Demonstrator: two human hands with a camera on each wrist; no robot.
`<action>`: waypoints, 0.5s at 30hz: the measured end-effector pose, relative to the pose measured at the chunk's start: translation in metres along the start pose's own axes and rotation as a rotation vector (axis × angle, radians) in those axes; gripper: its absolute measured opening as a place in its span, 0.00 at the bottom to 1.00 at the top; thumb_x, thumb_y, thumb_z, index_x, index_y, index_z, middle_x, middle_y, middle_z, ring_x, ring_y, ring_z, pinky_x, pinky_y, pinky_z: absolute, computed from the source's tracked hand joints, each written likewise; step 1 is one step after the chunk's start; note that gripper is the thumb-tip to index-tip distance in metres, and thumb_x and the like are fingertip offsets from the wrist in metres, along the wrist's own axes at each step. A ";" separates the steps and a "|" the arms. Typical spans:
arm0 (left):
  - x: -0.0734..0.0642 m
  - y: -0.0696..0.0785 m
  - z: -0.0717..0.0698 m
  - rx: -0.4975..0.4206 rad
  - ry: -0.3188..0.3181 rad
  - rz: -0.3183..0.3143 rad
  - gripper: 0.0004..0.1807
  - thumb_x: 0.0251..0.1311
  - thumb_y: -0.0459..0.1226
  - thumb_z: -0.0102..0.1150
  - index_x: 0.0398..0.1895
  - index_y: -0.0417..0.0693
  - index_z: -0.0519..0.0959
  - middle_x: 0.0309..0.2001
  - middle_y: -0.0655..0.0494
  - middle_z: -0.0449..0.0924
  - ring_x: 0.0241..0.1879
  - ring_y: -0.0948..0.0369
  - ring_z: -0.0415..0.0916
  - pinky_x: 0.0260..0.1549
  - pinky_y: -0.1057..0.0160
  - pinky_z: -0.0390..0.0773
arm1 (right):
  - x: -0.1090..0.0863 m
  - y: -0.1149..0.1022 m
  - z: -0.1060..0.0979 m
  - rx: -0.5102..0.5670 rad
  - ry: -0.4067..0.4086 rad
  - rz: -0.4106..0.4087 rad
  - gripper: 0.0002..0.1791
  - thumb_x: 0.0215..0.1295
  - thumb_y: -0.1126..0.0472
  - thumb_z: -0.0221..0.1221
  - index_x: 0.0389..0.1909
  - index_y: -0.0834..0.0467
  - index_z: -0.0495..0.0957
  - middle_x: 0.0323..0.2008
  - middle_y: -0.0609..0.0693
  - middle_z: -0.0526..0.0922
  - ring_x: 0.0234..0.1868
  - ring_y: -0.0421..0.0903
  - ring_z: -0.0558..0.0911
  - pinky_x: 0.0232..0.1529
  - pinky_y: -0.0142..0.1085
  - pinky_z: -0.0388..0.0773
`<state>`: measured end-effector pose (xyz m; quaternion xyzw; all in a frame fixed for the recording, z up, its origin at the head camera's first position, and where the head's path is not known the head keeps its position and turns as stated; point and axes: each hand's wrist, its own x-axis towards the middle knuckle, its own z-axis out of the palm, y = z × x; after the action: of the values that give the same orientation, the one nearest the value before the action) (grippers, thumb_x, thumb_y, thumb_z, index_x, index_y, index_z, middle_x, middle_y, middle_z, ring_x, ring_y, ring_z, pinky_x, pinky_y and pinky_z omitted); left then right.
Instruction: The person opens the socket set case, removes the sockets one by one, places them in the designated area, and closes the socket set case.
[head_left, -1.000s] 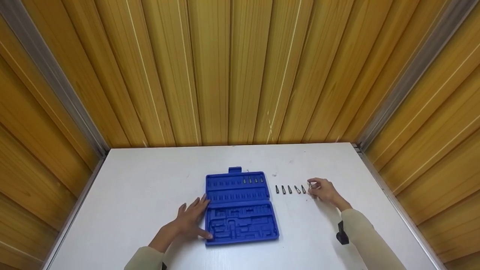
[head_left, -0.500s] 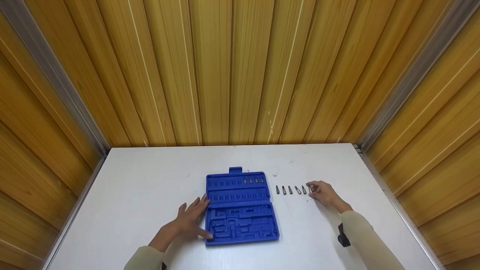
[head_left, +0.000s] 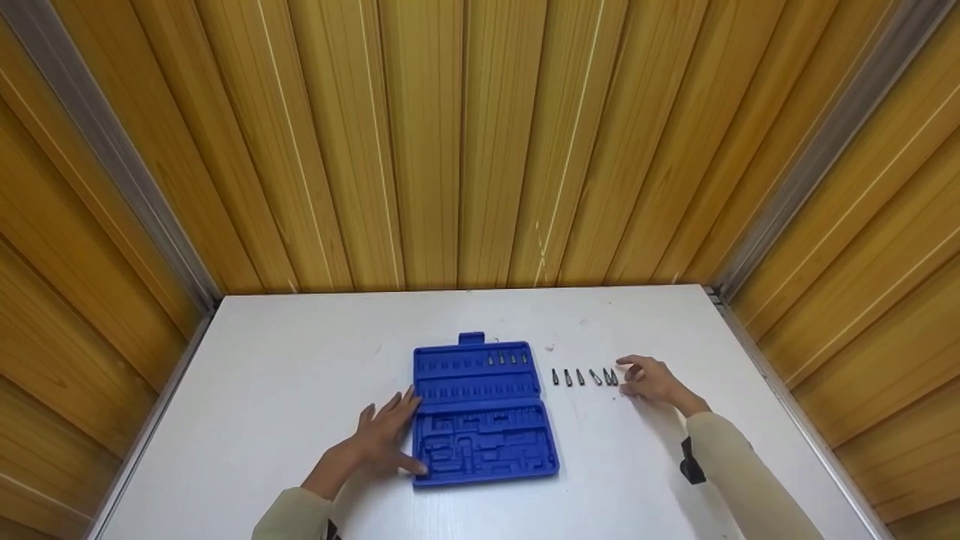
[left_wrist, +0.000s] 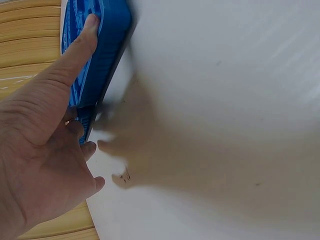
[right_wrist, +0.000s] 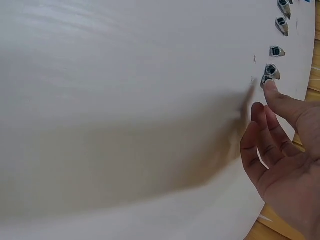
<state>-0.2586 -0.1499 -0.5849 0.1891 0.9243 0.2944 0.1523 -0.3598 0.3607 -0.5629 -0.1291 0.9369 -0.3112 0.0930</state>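
Blue and opened flat, the case (head_left: 477, 406) I watch from afar lies on the white table (head_left: 315, 352), four bits (head_left: 502, 358) seated in its upper right slots; I see the left hand (head_left: 379, 437) resting at its left edge, fingers spread, thumb on the lower corner; six metal bits (head_left: 580, 377) lie in a row right of it, the two rightmost close together; I have the right hand (head_left: 649, 380) beside the last one, thumb and forefinger parted; whether the thumb touches it I cannot tell.
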 end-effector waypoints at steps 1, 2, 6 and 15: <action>0.000 0.000 0.001 -0.003 0.002 0.002 0.68 0.41 0.53 0.83 0.80 0.37 0.51 0.83 0.38 0.42 0.81 0.36 0.41 0.73 0.25 0.36 | 0.001 -0.001 -0.002 0.007 -0.008 -0.003 0.26 0.63 0.72 0.65 0.61 0.76 0.72 0.41 0.68 0.82 0.40 0.54 0.82 0.36 0.37 0.78; -0.001 0.000 0.001 -0.006 0.003 0.003 0.68 0.41 0.53 0.83 0.80 0.37 0.51 0.83 0.38 0.42 0.81 0.36 0.41 0.73 0.24 0.36 | 0.002 -0.003 -0.004 0.018 -0.019 -0.010 0.26 0.64 0.72 0.64 0.61 0.76 0.71 0.41 0.69 0.81 0.40 0.55 0.82 0.35 0.37 0.79; -0.001 -0.002 0.003 -0.006 0.016 0.013 0.68 0.41 0.52 0.83 0.80 0.35 0.52 0.82 0.37 0.43 0.81 0.35 0.43 0.72 0.23 0.37 | 0.009 -0.013 -0.008 0.051 -0.051 -0.046 0.25 0.66 0.72 0.62 0.62 0.77 0.70 0.43 0.71 0.81 0.39 0.59 0.85 0.33 0.37 0.81; -0.001 -0.001 0.003 -0.024 0.009 0.004 0.68 0.41 0.53 0.83 0.80 0.37 0.51 0.83 0.39 0.42 0.81 0.37 0.41 0.74 0.25 0.35 | 0.032 -0.047 0.006 0.038 -0.064 -0.144 0.21 0.68 0.69 0.61 0.59 0.75 0.75 0.41 0.69 0.84 0.35 0.51 0.84 0.29 0.27 0.75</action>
<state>-0.2571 -0.1496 -0.5871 0.1879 0.9211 0.3065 0.1496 -0.3804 0.3118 -0.5422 -0.2042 0.9157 -0.3304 0.1028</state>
